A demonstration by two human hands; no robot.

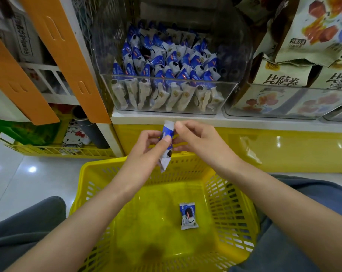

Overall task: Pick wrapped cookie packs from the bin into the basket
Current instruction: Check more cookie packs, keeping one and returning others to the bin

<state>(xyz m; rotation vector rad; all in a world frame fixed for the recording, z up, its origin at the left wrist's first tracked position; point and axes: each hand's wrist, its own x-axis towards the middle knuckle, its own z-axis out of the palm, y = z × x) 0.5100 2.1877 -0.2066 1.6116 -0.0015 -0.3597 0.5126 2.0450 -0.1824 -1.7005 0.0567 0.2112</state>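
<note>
Just above the far rim of the yellow basket, the left hand and right hand both pinch one wrapped cookie pack, roughly upright. A second pack lies on the basket floor. More packs fill the clear bin on the shelf.

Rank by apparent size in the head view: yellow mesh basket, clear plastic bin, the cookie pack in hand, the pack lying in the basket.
1. Yellow plastic mesh basket (nearer, cropped)
2. Clear plastic bin
3. Unranked: held blue-and-white wrapped cookie pack looks longer than the pack on the basket floor, but is nearer.
</note>
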